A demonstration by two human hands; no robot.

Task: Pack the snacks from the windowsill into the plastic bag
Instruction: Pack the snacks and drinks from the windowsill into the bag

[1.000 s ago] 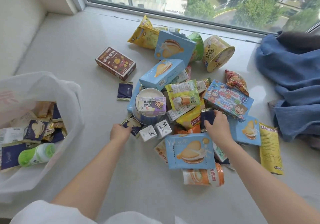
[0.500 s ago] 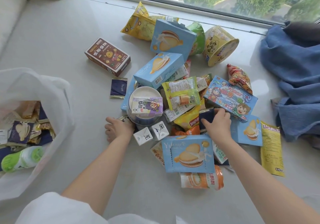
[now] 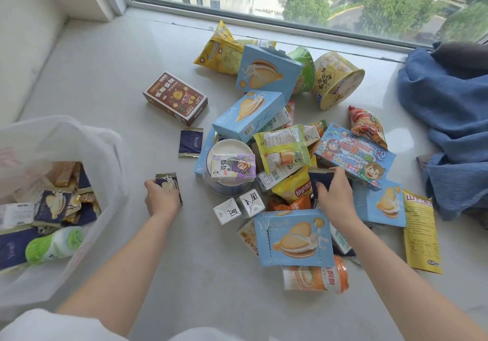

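My left hand (image 3: 161,198) gripped a navy foil biscuit sachet (image 3: 169,184) beside the white plastic bag (image 3: 100,153) at the windowsill's (image 3: 111,82) left edge; my right hand (image 3: 334,195) gripped another navy sachet (image 3: 320,179) within the snack heap.

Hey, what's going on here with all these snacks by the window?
A person is packing snacks off a windowsill into a white plastic bag at the left, which already holds several packets and a small green-capped bottle. The left hand grips a small dark blue packet just outside the bag. The right hand grips another dark blue packet at the snack pile. Most boxes, cups and bags are not yet packed.
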